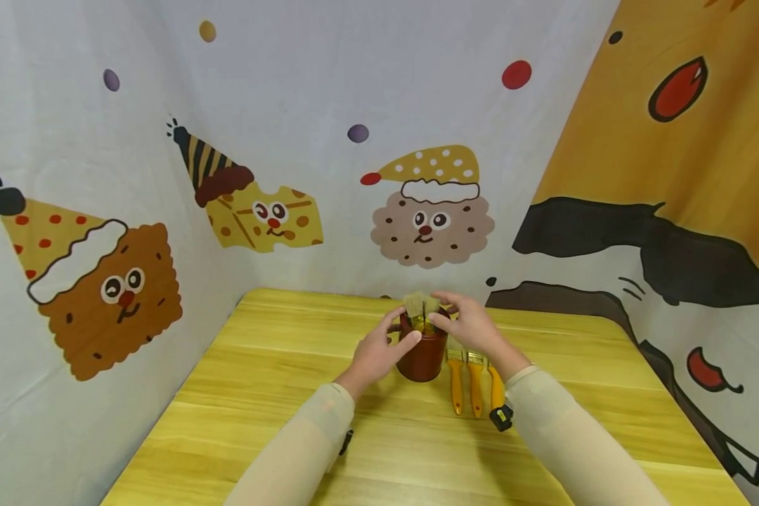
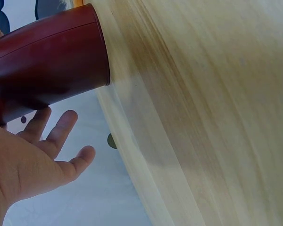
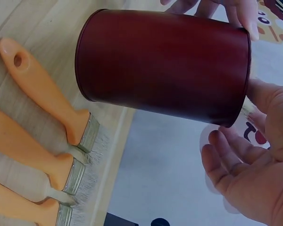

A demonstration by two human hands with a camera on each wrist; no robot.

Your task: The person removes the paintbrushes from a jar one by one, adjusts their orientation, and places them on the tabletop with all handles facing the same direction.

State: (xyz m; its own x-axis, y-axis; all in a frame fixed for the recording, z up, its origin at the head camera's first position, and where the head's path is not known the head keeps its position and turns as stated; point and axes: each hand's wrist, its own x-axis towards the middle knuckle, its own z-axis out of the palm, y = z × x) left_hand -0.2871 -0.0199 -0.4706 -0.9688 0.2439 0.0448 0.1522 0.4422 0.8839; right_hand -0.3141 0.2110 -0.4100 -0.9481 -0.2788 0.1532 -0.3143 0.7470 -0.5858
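A dark red cylindrical cup stands on the table with paintbrushes inside it, pale bristles up and their handles hidden by its wall. My left hand holds the cup near its rim, thumb in front and fingers round the left side. From the right, my right hand pinches one brush at its bristles, with thumb and forefinger at the rim. Its other fingers hang loosely curled beside the cup in the right wrist view. Just right of the cup lie three paintbrushes with orange handles and pale bristles.
The wood-grain table spreads out around the cup. Behind it hangs a white cloth backdrop printed with cartoon snacks and dots, close along the table's far edge. The loose brushes lie side by side, handles toward me, under my right forearm.
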